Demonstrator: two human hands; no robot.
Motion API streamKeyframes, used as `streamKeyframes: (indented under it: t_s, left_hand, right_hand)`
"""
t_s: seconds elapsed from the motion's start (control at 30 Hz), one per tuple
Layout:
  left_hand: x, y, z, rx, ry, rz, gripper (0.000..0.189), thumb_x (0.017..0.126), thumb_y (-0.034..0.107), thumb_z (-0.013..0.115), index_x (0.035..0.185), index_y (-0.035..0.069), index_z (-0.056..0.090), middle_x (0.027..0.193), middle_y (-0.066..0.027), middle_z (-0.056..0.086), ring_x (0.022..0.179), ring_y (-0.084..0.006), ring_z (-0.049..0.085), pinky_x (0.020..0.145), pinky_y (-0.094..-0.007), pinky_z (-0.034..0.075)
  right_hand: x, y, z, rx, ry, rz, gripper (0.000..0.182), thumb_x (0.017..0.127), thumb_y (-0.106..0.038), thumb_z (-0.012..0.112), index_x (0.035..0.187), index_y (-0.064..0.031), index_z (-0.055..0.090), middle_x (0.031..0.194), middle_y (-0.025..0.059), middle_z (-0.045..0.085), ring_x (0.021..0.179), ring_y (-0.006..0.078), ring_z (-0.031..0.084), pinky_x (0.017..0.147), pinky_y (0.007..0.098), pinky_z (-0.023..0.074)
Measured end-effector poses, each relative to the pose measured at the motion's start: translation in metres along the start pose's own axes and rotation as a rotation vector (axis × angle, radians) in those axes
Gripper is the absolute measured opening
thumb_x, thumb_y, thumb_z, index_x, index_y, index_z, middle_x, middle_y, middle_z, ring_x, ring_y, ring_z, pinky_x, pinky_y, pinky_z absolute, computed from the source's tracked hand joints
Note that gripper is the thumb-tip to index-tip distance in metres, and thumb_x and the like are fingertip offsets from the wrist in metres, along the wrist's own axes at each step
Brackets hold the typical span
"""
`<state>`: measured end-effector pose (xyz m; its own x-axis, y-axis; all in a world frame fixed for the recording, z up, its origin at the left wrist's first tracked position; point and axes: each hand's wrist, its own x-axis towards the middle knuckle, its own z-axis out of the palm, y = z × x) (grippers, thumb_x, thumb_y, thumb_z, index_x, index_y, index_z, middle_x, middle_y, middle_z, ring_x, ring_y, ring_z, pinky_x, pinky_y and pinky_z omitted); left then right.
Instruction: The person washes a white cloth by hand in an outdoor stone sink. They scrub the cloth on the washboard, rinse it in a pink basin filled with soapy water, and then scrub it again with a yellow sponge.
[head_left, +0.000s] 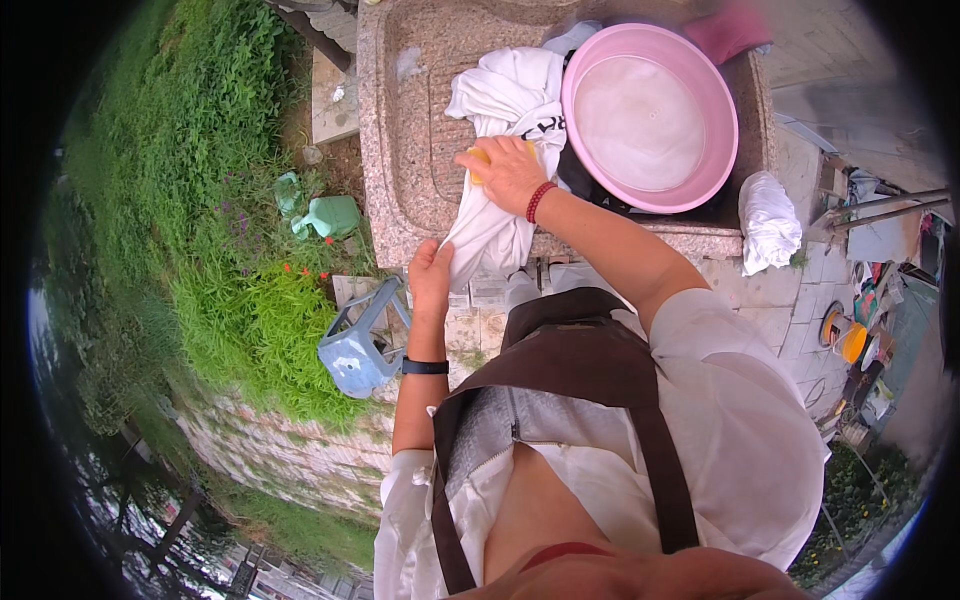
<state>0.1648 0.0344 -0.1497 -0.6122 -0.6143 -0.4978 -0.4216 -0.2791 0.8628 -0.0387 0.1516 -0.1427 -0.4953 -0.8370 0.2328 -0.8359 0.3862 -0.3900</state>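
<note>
A white garment (514, 82) with dark lettering lies bunched on the ribbed washboard part of a stone sink (412, 150), its lower end hanging over the front rim. My left hand (430, 274) pinches the edge of this cloth at the rim and pulls it taut. On top of the fabric, my right hand (511, 174) grips a yellow bar of soap (480, 163), pressed against the cloth. Fingers and palm cover much of the bar. Right beside the garment stands a pink plastic basin (574, 142) holding cloudy, sudsy water.
Dark cloth (577, 176) lies under the basin. A white bundle of cloth (769, 221) rests over the sink's right corner, and a pink cloth (727, 34) at the far right. A blue plastic stool (356, 356) stands lower left, near a green watering can (330, 216) and plants.
</note>
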Motion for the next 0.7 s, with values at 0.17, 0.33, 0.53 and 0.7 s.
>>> streamKeyframes:
  t_s: [0.17, 0.33, 0.53, 0.7]
  left_hand:
    - [0.025, 0.043, -0.035, 0.070, 0.122, 0.112, 0.012, 0.089, 0.007, 0.059, 0.098, 0.000, 0.061, 0.086, -0.0031, 0.062, 0.073, -0.0118, 0.056, 0.066, -0.0293, 0.047]
    - [0.020, 0.099, 0.029, 1.236, 0.391, 0.864, 0.025, 0.080, 0.013, 0.065, 0.101, -0.002, 0.060, 0.113, -0.0253, 0.056, 0.104, -0.0422, 0.052, 0.086, -0.0494, 0.044]
    - [0.016, 0.071, 0.170, 1.439, -0.074, 0.468, 0.053, 0.076, 0.025, 0.071, 0.116, 0.001, 0.044, 0.126, -0.0207, 0.044, 0.123, -0.0364, 0.040, 0.091, -0.0557, 0.042]
    - [0.078, 0.061, 0.159, 1.545, 0.048, 0.668, 0.039, 0.071, 0.014, 0.070, 0.103, 0.001, 0.053, 0.097, -0.0154, 0.056, 0.093, -0.0327, 0.057, 0.076, -0.0406, 0.051]
  right_hand:
    - [-0.030, -0.013, -0.029, 0.539, -0.035, -0.112, 0.047, 0.074, 0.002, 0.062, 0.118, -0.0128, 0.058, 0.107, 0.0083, 0.057, 0.101, 0.0256, 0.055, 0.090, 0.0390, 0.0421]
    - [-0.067, 0.019, -0.084, 1.041, 0.312, 0.339, 0.044, 0.080, 0.011, 0.049, 0.120, -0.0067, 0.053, 0.100, 0.0054, 0.057, 0.091, 0.0144, 0.057, 0.080, 0.0267, 0.0471]
    - [-0.127, 0.066, -0.105, 1.179, 0.617, 0.824, 0.042, 0.082, 0.010, 0.049, 0.121, -0.0066, 0.052, 0.101, 0.0045, 0.058, 0.090, 0.0119, 0.057, 0.080, 0.0235, 0.0465]
    - [-0.159, 0.067, -0.119, 1.146, 0.602, 0.841, 0.041, 0.083, 0.008, 0.053, 0.122, -0.0066, 0.052, 0.100, 0.0046, 0.058, 0.089, 0.0129, 0.059, 0.079, 0.0251, 0.0476]
